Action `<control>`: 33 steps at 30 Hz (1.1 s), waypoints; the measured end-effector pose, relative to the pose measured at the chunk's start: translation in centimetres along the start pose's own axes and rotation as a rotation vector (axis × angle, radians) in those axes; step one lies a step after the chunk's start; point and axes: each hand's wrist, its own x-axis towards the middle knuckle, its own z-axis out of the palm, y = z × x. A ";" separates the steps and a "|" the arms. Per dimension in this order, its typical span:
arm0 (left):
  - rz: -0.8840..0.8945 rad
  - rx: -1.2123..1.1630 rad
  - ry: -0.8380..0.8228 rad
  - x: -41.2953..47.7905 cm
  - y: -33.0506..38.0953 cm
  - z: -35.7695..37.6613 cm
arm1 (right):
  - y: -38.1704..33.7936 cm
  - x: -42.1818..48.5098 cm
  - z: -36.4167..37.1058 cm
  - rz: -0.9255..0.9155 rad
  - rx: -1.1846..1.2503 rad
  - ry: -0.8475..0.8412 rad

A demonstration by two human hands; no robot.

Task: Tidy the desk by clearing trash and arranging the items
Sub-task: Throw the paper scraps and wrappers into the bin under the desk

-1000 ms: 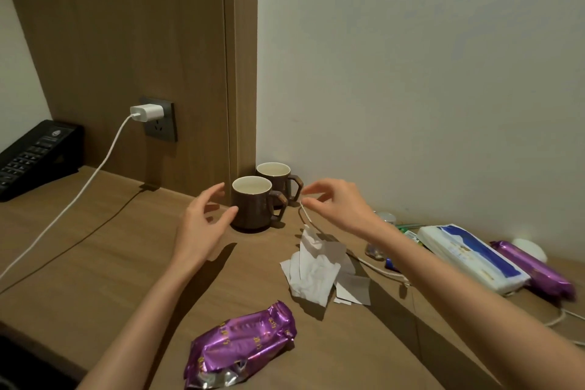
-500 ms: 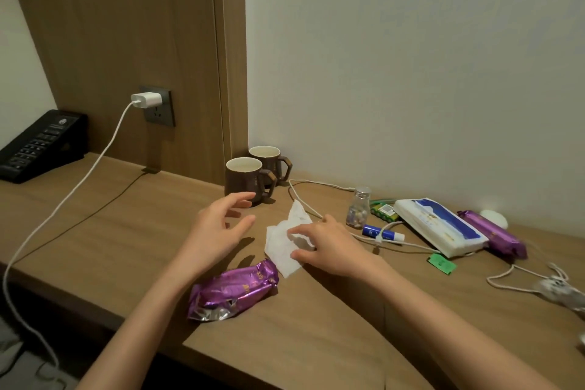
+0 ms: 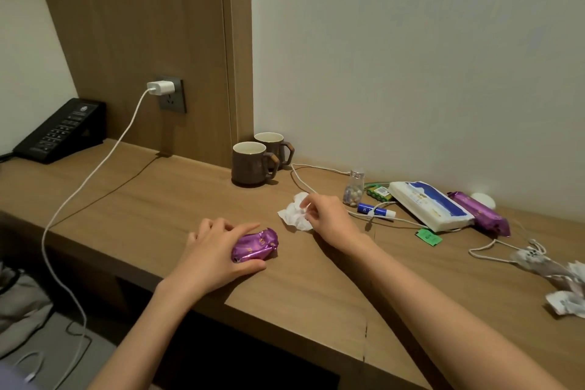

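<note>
Curled over the purple snack wrapper (image 3: 257, 244), the left hand (image 3: 218, 252) grips it from the near side, thumb along its front and fingers laid across its top; the wrapper lies on the desk (image 3: 152, 199) close to the front edge, about midway along it. Fingertips of the right hand (image 3: 330, 215) are drawn together and pinch the crumpled white tissue (image 3: 295, 215), which sits on the desk just behind and right of the wrapper, apart from it

Two brown mugs (image 3: 250, 165) stand side by side at the back edge, where the wood panel meets the white wall. A white cable (image 3: 302, 179) runs from beside the mugs toward the right, passing behind the tissue. Further right along the back sit a small glass bottle (image 3: 354, 189), a blue tube (image 3: 376, 210), a green box (image 3: 378, 193), a flat tissue pack (image 3: 428, 204) and a second purple packet (image 3: 481, 215). A green tag (image 3: 428, 237) lies in front of the pack. Crumpled papers (image 3: 566, 301) sit at the right edge of the view

At the far left corner rests a black telephone (image 3: 60, 131), and a white charger (image 3: 160, 87) is plugged into the panel socket, its lead hanging over the front edge
</note>
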 end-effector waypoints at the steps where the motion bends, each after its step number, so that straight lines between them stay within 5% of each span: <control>1: 0.006 -0.046 0.000 -0.2 -0.2 0.1 | -0.3 -0.2 -0.3 0.017 0.047 0.013; 13: 0.071 -0.429 0.349 -4.4 -0.5 -0.7 | -5.6 -6.7 -6.7 -0.088 0.370 0.278; 19: 0.080 -0.654 0.499 -10.5 -0.5 -2.2 | -9.2 -11.8 -7.4 -0.097 0.636 0.126; 27: -0.078 -0.765 0.367 -18.5 -4.7 2.5 | -11.1 -18.8 -0.9 -0.127 0.764 -0.307; 33: -0.252 -0.756 0.030 -20.1 -10.6 9.5 | -9.7 -20.8 7.3 -0.015 0.657 -0.511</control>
